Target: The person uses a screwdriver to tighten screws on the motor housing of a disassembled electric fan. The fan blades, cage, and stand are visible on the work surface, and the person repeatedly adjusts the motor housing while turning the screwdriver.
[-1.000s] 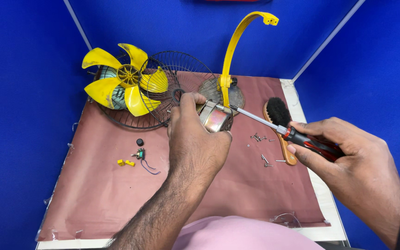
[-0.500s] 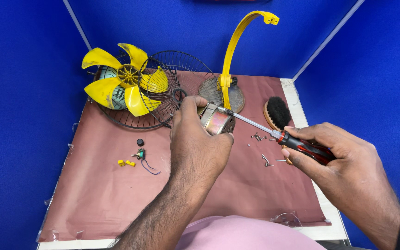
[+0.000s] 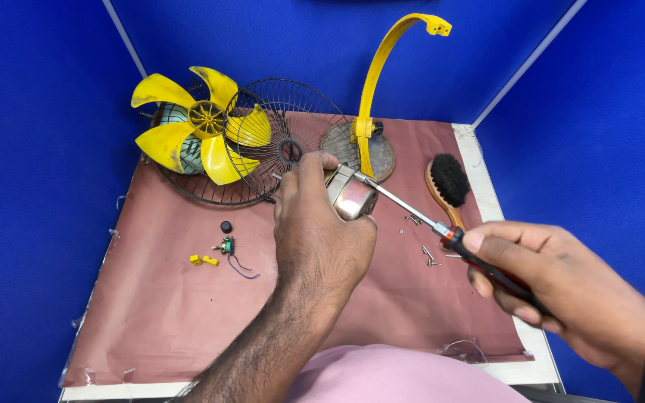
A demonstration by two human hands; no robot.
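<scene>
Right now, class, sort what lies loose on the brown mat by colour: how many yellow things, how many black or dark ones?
Yellow: 3 – fan blade, curved stand arm, small clips
Black or dark: 3 – wire grille, brush, small knob
Total: 6

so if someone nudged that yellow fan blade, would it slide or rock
The yellow fan blade likely rocks: it leans on the wire guard, not lying flat. It looks like thin plastic, so probably light, and its curved blades may flex a little.
</scene>
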